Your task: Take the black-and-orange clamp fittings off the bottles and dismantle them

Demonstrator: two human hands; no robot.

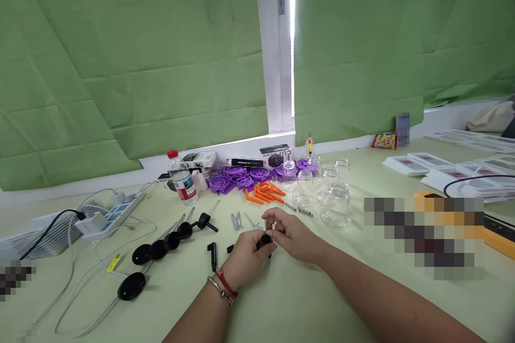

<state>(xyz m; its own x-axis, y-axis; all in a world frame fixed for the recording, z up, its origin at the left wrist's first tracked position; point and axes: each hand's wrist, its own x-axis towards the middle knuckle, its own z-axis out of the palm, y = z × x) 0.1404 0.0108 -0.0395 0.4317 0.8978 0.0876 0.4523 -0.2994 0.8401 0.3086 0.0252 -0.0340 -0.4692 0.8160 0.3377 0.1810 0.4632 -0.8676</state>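
My left hand (246, 258), with a red cord and a metal bracelet at the wrist, is closed round a small black part (266, 239). Fingers of my right hand (290, 233) pinch a small spring (265, 224) just above that part. Behind my hands lie metal screws (237, 220), two loose springs (304, 211) and orange levers (263, 192). A black L-shaped piece (213, 256) rests to the left of my left hand. Further left are several black discs (159, 249) with metal rods.
Purple rings (221, 184) and clear glass jars (335, 206) stand along the back. A red-capped bottle (184, 185) is at the back left, near a power strip (116, 216) with cables. White panels (454, 179) lie at the right.
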